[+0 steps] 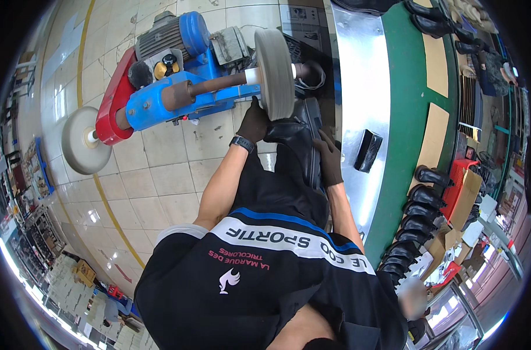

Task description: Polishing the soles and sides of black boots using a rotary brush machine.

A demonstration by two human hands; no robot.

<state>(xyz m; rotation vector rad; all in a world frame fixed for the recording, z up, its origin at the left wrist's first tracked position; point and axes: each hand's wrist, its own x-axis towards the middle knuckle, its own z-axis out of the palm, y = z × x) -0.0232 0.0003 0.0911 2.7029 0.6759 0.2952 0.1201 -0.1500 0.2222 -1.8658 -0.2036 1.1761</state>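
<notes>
A black leather boot (299,137) is pressed up beneath a grey buffing wheel (275,76), whose smeared surface looks to be spinning. My left hand (255,122), in a dark glove, grips the boot at its left end, close to the wheel's lower edge. Along the sole on the other side lies my right hand (329,158), also gloved, its fingers closed against the boot. Some fingers of both hands are hidden behind the leather. The wheel sits on a shaft of a blue polishing machine (160,105).
A second, pale wheel (86,140) is at the machine's left end, beside a red belt guard (115,96). To my right runs a metal-edged green bench (398,111) with a black block (368,150). Several black boots (420,210) stand in a row beyond it.
</notes>
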